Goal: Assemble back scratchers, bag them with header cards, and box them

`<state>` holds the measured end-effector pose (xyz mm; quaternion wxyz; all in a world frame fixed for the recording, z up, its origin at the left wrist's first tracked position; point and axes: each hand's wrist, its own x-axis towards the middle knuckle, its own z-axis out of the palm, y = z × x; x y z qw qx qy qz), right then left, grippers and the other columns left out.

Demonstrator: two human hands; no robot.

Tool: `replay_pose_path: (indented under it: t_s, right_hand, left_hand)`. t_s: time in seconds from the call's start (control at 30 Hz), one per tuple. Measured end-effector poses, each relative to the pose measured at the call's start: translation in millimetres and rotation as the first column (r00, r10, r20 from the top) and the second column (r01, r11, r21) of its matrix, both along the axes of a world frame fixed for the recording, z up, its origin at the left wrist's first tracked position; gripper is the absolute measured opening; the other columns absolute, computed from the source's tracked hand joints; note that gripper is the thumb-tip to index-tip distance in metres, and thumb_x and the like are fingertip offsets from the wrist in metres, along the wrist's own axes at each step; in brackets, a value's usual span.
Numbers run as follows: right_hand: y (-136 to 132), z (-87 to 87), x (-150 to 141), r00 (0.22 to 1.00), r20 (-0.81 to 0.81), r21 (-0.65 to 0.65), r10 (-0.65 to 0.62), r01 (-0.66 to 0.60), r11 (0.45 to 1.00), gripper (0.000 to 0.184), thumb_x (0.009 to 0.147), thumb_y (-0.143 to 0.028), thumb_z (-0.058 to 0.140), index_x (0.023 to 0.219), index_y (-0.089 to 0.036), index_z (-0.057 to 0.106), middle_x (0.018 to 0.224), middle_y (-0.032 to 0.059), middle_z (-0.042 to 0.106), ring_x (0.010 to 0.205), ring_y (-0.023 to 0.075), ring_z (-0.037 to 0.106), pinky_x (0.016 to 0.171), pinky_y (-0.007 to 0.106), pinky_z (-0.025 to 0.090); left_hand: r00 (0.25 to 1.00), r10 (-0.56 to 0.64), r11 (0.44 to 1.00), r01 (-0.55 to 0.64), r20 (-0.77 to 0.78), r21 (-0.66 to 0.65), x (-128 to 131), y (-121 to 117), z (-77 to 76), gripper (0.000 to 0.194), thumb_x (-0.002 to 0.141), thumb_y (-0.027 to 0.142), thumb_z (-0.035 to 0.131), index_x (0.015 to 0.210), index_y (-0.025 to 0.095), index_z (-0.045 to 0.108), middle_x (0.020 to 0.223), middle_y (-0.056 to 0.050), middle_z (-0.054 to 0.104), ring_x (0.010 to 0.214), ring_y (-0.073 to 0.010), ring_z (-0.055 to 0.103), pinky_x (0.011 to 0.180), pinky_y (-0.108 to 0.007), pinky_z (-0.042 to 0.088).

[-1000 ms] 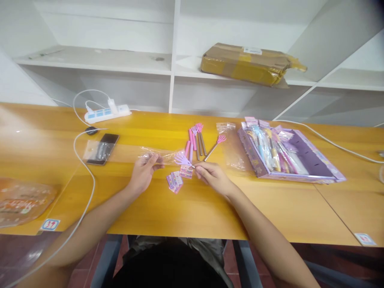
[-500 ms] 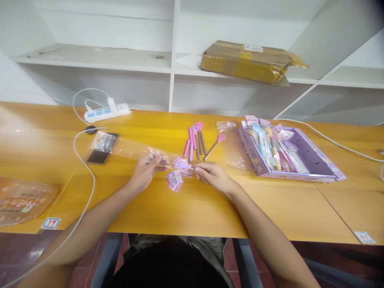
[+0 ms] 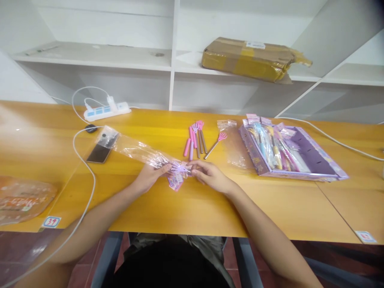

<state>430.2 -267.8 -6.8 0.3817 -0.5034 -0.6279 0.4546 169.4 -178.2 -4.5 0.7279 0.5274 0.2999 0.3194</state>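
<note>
My left hand point(image 3: 149, 177) pinches the end of a long clear plastic bag point(image 3: 136, 150), which stretches left over a dark phone point(image 3: 100, 154). Closed around the metal rod of a back scratcher, my right hand point(image 3: 212, 177) holds its light purple claw head point(image 3: 179, 168) against the bag by my left fingers. Glare hides whether the claw is inside. Just below lie small pink-purple printed cards point(image 3: 175, 183). Beyond my hands are several pink and purple handles point(image 3: 191, 149) and clawed metal rods point(image 3: 203, 142), with a single pink-clawed back scratcher point(image 3: 216, 145) apart to the right.
A purple box point(image 3: 303, 174) with bagged back scratchers stands at the right, beside a flat clear bag point(image 3: 232, 146). Behind are a white power strip point(image 3: 106, 111) and shelves with a taped carton point(image 3: 246, 60). A white cable point(image 3: 93, 180) crosses the left; an orange package point(image 3: 25, 200) lies there.
The purple claw has moved slightly left and down, up against the bag at my left fingers. The bag now lies straighter and more stretched out toward the phone.
</note>
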Motion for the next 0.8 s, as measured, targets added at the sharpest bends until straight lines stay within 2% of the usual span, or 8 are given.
replay_pose_path:
  t_s: [0.13,0.23,0.33,0.43,0.5,0.63,0.8]
  right_hand:
    - [-2.4,-0.4,-9.6,1.000,0.000,0.005,-0.010,0.010,1.000,0.050,0.103,-0.057,0.059,0.138,-0.021,0.058,0.087,-0.0010,0.060,0.055,0.0087,0.048,0.051,0.023,0.040]
    - [-4.6,0.9,-16.0,0.999,0.032,0.011,0.000,0.000,1.000,0.052,0.104,-0.057,0.059,0.141,-0.020,0.056,0.083,-0.0018,0.060,0.056,0.0097,0.048,0.054,0.023,0.042]
    - [-4.5,2.5,-14.5,0.998,0.059,0.005,-0.012,0.012,1.000,0.048,0.106,-0.056,0.055,0.134,-0.018,0.060,0.077,-0.0026,0.058,0.058,0.0109,0.051,0.057,0.024,0.044]
    - [-2.1,6.2,-6.0,0.989,0.138,0.016,-0.050,0.048,0.999,0.042,0.108,-0.056,0.050,0.103,-0.018,0.067,0.074,-0.0012,0.058,0.060,0.0119,0.051,0.058,0.024,0.042]
    - [-0.2,8.8,-0.3,0.978,0.199,0.042,-0.062,0.054,0.998,0.044,0.108,-0.056,0.050,0.089,-0.018,0.065,0.072,-0.0008,0.057,0.062,0.0125,0.050,0.059,0.025,0.040]
    - [2.1,8.9,2.8,0.973,0.231,0.079,-0.023,0.005,0.997,0.047,0.108,-0.056,0.049,0.087,-0.018,0.067,0.072,-0.0006,0.058,0.065,0.0135,0.052,0.063,0.025,0.040]
    - [1.3,2.7,-3.3,0.973,0.230,0.094,0.014,-0.037,0.995,0.045,0.108,-0.055,0.050,0.100,-0.017,0.074,0.073,-0.0002,0.062,0.066,0.0141,0.056,0.067,0.026,0.042]
  left_hand:
    - [0.997,-0.056,0.998,0.057,-0.047,0.025,0.3,-3.9,-4.4,0.037,0.085,0.045,0.086,0.104,0.015,0.077,0.099,-0.010,0.080,0.082,-0.0225,0.076,0.081,-0.037,0.063]
    - [0.996,-0.057,0.998,0.059,-0.063,0.029,0.7,-4.5,-7.1,0.037,0.085,0.046,0.085,0.104,0.015,0.077,0.097,-0.009,0.080,0.081,-0.0222,0.075,0.080,-0.037,0.063]
    - [0.996,0.080,0.995,-0.078,-0.035,0.054,0.4,-0.4,-5.7,0.036,0.084,0.045,0.086,0.099,0.013,0.077,0.094,-0.009,0.079,0.080,-0.0209,0.074,0.080,-0.036,0.063]
    - [0.962,0.268,0.961,-0.270,0.050,0.051,-1.1,7.0,1.7,0.035,0.083,0.045,0.087,0.093,0.014,0.076,0.087,-0.006,0.076,0.076,-0.0170,0.071,0.074,-0.030,0.060]
    - [0.940,0.322,0.945,-0.327,0.111,0.025,-2.1,11.1,7.3,0.034,0.081,0.045,0.088,0.092,0.015,0.076,0.086,-0.004,0.075,0.074,-0.0142,0.068,0.070,-0.026,0.057]
    - [0.943,0.316,0.948,-0.318,0.103,-0.001,-2.6,12.1,9.9,0.035,0.080,0.046,0.090,0.089,0.015,0.076,0.084,-0.003,0.073,0.070,-0.0117,0.064,0.066,-0.024,0.053]
    - [0.965,0.263,0.965,-0.263,0.021,-0.017,-0.9,7.2,1.0,0.040,0.076,0.049,0.092,0.088,0.014,0.076,0.076,-0.001,0.069,0.066,-0.0117,0.061,0.063,-0.025,0.050]
